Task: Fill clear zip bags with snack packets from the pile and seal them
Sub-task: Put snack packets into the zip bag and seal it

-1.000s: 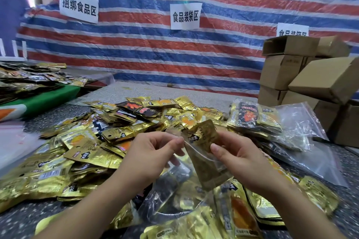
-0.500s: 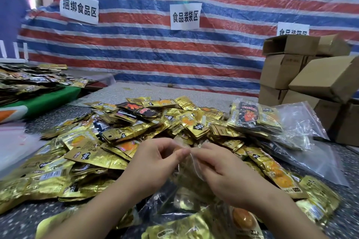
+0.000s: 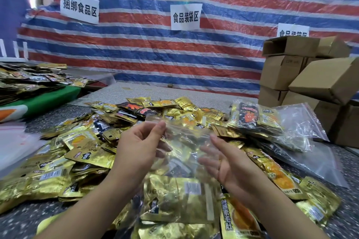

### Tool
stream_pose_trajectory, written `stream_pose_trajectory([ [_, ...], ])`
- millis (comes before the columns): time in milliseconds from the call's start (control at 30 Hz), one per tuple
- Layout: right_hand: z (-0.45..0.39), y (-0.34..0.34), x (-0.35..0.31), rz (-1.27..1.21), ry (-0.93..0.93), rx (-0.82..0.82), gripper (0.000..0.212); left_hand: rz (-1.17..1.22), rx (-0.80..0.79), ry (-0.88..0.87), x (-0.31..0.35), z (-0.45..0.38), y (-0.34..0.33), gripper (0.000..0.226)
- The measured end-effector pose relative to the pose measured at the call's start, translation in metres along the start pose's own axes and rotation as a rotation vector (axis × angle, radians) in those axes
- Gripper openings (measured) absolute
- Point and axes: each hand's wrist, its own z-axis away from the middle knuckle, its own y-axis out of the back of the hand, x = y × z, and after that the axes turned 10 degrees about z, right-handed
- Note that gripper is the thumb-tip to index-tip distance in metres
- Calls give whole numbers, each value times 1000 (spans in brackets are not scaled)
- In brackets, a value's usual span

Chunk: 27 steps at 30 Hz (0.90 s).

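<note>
A clear zip bag (image 3: 186, 141) hangs between my hands above the pile of gold snack packets (image 3: 81, 145). Gold packets (image 3: 174, 198) lie in its lower part. My left hand (image 3: 139, 149) pinches the bag's upper left edge between thumb and forefinger. My right hand (image 3: 225, 161) is to the right of the bag, palm turned left and fingers spread straight. Its fingertips lie against the plastic and show partly through it.
Filled clear bags (image 3: 252, 120) and empty ones (image 3: 303, 122) lie at the right, in front of stacked cardboard boxes (image 3: 310, 75). Another heap of packets (image 3: 29, 83) covers a green table at the left. A striped tarp (image 3: 174, 50) closes the back.
A packet went down into the bag. Both hands then pinched together at the bag's top. Now they have moved apart, and the right hand has let go and spread its fingers.
</note>
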Motion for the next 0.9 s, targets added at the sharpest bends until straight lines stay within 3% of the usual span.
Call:
stream_pose_trajectory([
  [100, 1, 0, 4, 210, 11, -112, 37, 9, 4, -14, 2, -1, 1, 30],
  [200, 0, 0, 9, 199, 118, -44, 12, 28, 19, -8, 4, 0, 2, 29],
  [367, -3, 3, 2, 161, 242, 13, 12, 28, -10, 28, 7, -2, 2, 32],
  [467, -4, 5, 6, 155, 230, 32, 25, -9, -19, 33, 5, -2, 3, 29],
  [567, -3, 6, 4, 114, 231, 31, 9, -41, -8, 13, 3, -3, 4, 26],
  [700, -3, 7, -1, 54, 265, 129, 38, -81, -41, -7, 1, -4, 3, 28],
  [833, -3, 6, -12, 561, 479, 435, 20, -70, -117, 8, -1, 0, 2, 31],
  [900, -2, -3, -29, 864, 664, 447, 19, -26, -144, 10, 1, 1, 2, 34],
])
